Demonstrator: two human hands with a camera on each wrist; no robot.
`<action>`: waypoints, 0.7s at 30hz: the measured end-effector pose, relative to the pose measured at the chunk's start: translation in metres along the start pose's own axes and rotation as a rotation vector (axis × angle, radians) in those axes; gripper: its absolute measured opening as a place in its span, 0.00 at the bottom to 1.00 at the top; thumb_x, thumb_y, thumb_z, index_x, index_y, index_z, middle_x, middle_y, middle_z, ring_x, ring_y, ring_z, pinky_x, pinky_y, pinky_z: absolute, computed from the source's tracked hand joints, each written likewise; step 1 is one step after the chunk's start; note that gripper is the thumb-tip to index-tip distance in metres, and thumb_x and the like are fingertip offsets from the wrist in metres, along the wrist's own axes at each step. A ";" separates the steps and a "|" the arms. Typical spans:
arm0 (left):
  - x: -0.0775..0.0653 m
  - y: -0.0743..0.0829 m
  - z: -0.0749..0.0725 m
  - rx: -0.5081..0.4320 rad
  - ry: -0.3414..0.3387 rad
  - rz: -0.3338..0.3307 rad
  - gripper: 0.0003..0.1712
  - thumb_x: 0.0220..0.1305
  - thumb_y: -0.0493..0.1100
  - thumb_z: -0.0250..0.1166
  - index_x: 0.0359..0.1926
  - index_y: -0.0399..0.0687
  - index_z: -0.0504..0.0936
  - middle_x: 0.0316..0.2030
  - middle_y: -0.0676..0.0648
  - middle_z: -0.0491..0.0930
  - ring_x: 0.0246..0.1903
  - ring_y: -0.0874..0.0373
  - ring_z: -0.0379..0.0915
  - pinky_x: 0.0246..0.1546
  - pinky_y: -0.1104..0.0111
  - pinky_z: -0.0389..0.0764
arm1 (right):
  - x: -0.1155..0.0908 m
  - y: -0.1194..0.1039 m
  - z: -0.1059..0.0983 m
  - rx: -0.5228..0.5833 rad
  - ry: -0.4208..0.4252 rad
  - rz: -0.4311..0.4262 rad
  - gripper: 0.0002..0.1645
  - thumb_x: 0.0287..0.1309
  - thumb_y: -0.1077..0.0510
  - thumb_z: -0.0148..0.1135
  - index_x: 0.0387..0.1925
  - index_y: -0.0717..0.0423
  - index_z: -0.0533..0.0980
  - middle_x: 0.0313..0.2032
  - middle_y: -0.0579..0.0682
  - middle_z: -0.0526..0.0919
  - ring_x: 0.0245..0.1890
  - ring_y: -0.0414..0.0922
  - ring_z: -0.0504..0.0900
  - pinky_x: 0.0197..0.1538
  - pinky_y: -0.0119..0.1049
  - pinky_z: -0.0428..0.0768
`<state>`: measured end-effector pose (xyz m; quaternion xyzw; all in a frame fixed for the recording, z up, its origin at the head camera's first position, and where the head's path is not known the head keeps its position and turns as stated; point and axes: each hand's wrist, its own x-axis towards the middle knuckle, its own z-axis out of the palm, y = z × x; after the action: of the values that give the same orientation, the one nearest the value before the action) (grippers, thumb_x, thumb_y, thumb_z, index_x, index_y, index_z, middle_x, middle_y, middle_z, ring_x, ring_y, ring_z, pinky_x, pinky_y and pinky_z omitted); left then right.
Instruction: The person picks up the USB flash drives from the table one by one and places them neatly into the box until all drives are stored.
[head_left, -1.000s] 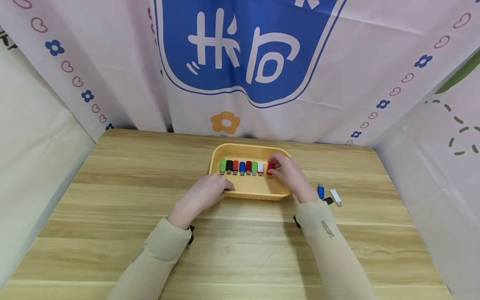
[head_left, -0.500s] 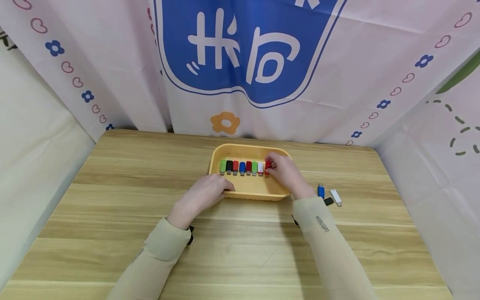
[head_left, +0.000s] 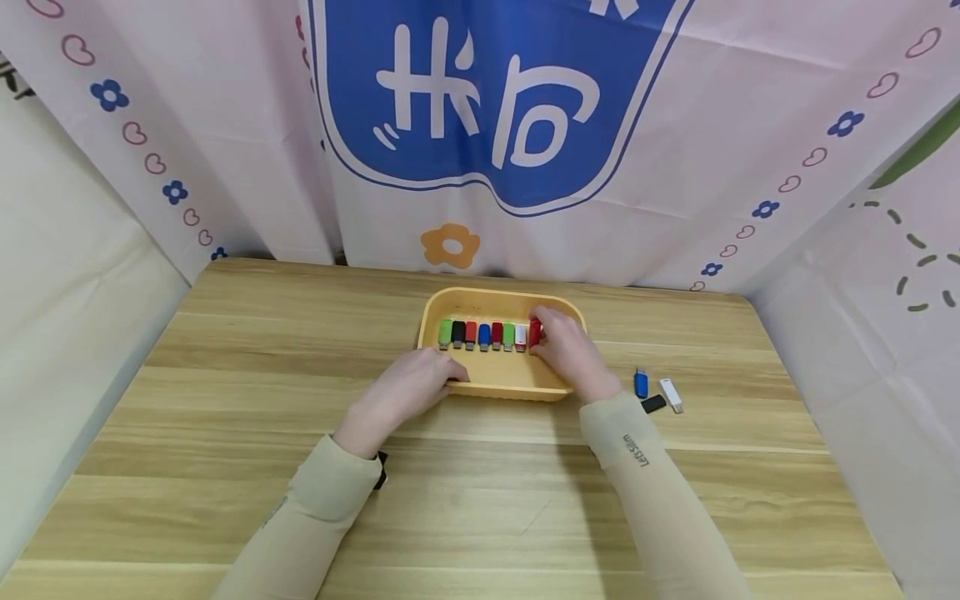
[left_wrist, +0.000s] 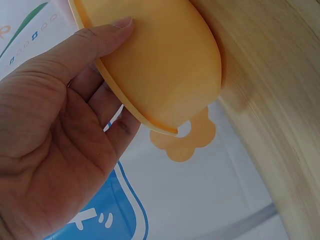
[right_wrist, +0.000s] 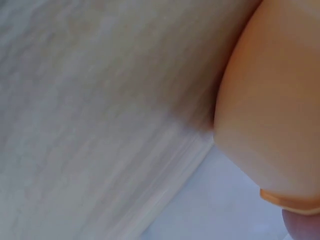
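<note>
A yellow plastic tray (head_left: 517, 390) stands near the back of the table. Inside it, a row of several USB flash drives runs left to right, among them a black one (head_left: 458, 334), a blue one (head_left: 484, 336) and a white one (head_left: 521, 337). At the row's right end my right hand (head_left: 566, 346) pinches a red USB flash drive (head_left: 534, 332) between thumb and fingers, beside the white one. My left hand (head_left: 412, 383) grips the tray's near rim, its thumb (left_wrist: 117, 37) against the outer wall. The right wrist view shows the tray's outer wall (right_wrist: 275, 110) and one fingertip (right_wrist: 302, 225).
Right of the tray, on the wooden table (head_left: 480, 517), lie a blue USB flash drive (head_left: 641, 383), a black one (head_left: 654, 404) and a white one (head_left: 671, 394). A printed white cloth (head_left: 285, 200) hangs behind the table's back edge, with white cloth at both sides.
My right hand has shifted left with the red USB flash drive, bringing it close beside the white one. The black drive on the table has come out from behind the sleeve. My left hand stays put.
</note>
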<state>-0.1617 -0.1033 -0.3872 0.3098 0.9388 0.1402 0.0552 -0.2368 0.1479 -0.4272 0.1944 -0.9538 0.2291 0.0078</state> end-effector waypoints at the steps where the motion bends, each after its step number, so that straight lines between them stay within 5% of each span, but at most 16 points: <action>1: 0.000 0.000 0.000 0.000 0.001 0.002 0.10 0.60 0.31 0.70 0.39 0.50 0.90 0.38 0.51 0.89 0.39 0.57 0.85 0.42 0.63 0.86 | 0.000 0.000 0.000 -0.009 -0.002 0.000 0.28 0.53 0.66 0.73 0.56 0.63 0.74 0.51 0.60 0.83 0.50 0.54 0.83 0.56 0.48 0.83; 21: 0.000 -0.001 0.002 0.006 0.029 0.014 0.12 0.59 0.30 0.69 0.39 0.50 0.90 0.39 0.50 0.89 0.38 0.56 0.86 0.40 0.63 0.86 | 0.000 -0.002 0.002 -0.167 -0.021 0.002 0.30 0.54 0.60 0.74 0.57 0.68 0.75 0.59 0.62 0.73 0.56 0.55 0.78 0.62 0.46 0.79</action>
<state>-0.1617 -0.1038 -0.3899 0.3144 0.9377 0.1424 0.0397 -0.2360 0.1454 -0.4283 0.1946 -0.9697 0.1469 0.0135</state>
